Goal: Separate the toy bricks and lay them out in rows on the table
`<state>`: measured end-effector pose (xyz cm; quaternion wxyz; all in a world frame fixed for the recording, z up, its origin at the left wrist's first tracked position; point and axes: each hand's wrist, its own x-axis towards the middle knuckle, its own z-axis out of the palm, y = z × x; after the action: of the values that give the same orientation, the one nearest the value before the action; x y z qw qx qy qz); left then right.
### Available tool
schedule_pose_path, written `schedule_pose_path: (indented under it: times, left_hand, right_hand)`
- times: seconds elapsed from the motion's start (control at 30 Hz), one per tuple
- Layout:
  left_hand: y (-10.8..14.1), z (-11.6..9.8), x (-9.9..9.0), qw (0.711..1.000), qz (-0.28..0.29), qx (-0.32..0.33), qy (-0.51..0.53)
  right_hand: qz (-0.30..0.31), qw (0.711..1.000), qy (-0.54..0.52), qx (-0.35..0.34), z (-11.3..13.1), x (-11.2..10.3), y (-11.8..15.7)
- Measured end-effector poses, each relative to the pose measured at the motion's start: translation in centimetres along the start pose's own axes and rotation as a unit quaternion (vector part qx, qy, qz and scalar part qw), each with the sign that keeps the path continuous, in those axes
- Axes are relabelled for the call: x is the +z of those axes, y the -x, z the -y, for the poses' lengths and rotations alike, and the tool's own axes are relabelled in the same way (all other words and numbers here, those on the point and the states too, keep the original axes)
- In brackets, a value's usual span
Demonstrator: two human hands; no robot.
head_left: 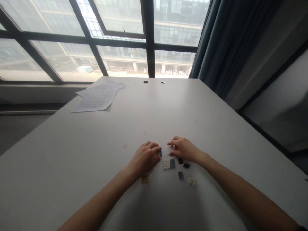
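White table [101, 138], papers [96, 99], blue curtain [223, 41], scattered bricks [166, 164]

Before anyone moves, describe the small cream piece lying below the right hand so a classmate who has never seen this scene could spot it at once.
On the white table, find the right hand, then look down the picture past the black pieces. The small cream piece lies there, lowest on that side; its pale colour separates it from the dark grey piece near it.

Tan-grey block [160, 153] in left hand [146, 158]; cream-grey studded block [168, 164] flat nearby.
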<state>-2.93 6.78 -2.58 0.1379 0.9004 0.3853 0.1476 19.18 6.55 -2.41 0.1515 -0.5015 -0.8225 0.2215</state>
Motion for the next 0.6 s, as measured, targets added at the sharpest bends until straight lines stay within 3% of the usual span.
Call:
schedule_pose_path:
  times: [0.37, 0.47, 0.6]
  left_hand:
    - [-0.8, -0.5, 0.6, 1.000, -0.018, 0.018, -0.001]
    - [-1.8, -0.1, 0.9, 1.000, -0.021, 0.017, 0.008]
    - [-4.6, 0.1, 1.5, 1.000, -0.014, 0.009, 0.017]
  right_hand:
    - [-0.006, 1.000, 0.008, -0.021, -0.1, 0.5, -0.3]
    - [-0.014, 1.000, 0.001, -0.019, -1.4, -0.2, -0.2]
    - [-0.034, 0.999, 0.006, 0.017, -4.9, -2.4, 0.0]
